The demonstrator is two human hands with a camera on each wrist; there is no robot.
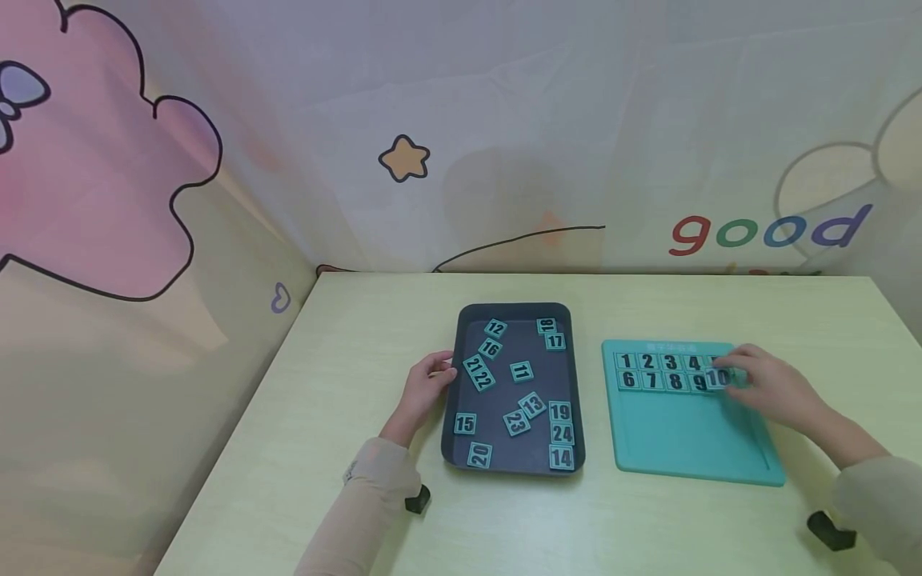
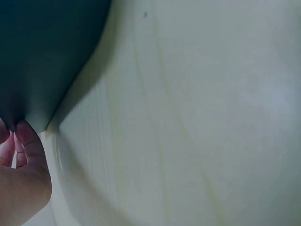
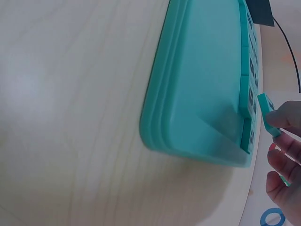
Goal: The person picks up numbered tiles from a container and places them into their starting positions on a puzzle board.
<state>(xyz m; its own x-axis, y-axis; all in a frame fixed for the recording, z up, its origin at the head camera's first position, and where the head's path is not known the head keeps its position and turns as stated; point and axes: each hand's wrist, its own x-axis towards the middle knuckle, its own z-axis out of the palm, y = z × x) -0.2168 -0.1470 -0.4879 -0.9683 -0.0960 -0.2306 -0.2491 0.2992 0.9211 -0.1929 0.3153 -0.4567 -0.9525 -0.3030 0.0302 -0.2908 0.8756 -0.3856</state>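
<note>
Pinching the number 10 tile (image 1: 718,378), tilted just above the upper right of the number board (image 1: 684,436)!
Looks light, stiff, probably slick, so edges suit best; the right hand's (image 1: 774,390) fingers have one end, parted only by the tile. Over here, the left hand's (image 1: 421,392) fingers pinch the dark tray (image 1: 499,404) of loose tiles (image 1: 522,371) on the desk (image 1: 612,524).
</note>
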